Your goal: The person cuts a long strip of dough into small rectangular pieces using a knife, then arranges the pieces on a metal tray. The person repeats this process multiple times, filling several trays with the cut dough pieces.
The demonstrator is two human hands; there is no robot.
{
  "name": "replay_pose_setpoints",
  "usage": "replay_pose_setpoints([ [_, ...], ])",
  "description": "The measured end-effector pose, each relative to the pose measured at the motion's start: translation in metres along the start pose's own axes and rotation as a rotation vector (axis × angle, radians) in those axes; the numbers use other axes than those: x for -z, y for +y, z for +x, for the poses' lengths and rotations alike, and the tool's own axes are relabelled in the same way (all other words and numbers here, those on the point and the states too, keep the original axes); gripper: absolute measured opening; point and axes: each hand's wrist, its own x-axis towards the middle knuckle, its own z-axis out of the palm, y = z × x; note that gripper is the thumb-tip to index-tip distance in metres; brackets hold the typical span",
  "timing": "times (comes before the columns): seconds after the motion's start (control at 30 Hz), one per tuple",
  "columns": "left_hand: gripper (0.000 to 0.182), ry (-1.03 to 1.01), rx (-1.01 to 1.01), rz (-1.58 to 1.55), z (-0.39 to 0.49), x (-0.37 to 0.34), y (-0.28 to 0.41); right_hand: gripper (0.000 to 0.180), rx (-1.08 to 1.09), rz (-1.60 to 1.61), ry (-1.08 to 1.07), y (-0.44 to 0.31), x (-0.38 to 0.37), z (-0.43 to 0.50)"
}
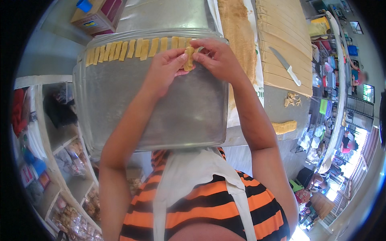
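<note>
Between the fingers of my left hand [169, 61] and my right hand [212, 57] is a strip of dough [189, 58], held over the far right part of a metal baking tray [169, 114]. Both thumbs press near its sides. Along the tray's far edge lies a row of several flat dough strips [131, 48], roughly side by side with small gaps. My right hand partly covers the row's right end.
Right of the tray lies a floured cloth [236, 39]. Beyond it a dough sheet cut into strips [283, 30] carries a knife [286, 66]. Dough scraps [292, 99] and a dough piece [284, 127] lie nearer. A carton [96, 18] stands far left; shelves [64, 180] hold bagged goods.
</note>
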Motion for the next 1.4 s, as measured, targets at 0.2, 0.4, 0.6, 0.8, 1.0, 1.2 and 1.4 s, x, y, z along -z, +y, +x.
replay_pose_setpoints([
  [0.2, 0.032, 0.003, 0.040, 0.032, 0.006, -0.018, -0.001, 0.013, -0.040, -0.031, -0.005, -0.005, 0.011, -0.012],
  [0.4, 0.023, 0.121, 0.068, -0.038, 0.008, -0.023, 0.000, 0.016, 0.171, 0.085, -0.001, 0.005, 0.019, -0.019],
  [0.6, 0.022, 0.056, 0.039, 0.053, 0.004, -0.023, 0.004, 0.018, -0.039, 0.073, -0.051, 0.009, 0.020, -0.010],
  [0.8, 0.023, 0.280, -0.039, -0.077, 0.012, -0.017, 0.007, 0.022, 0.027, 0.249, -0.052, 0.014, 0.025, -0.012],
  [1.0, 0.021, 0.124, 0.008, 0.052, 0.013, -0.005, 0.012, 0.032, -0.027, -0.360, 0.052, 0.017, 0.028, 0.006],
  [1.2, 0.017, -0.001, 0.053, 0.037, 0.020, -0.015, 0.008, 0.023, 0.069, -0.031, 0.107, 0.009, 0.021, -0.004],
  [1.4, 0.020, -0.038, 0.010, -0.120, 0.031, -0.017, 0.007, 0.019, 0.074, 0.170, 0.009, 0.004, 0.038, -0.019],
])
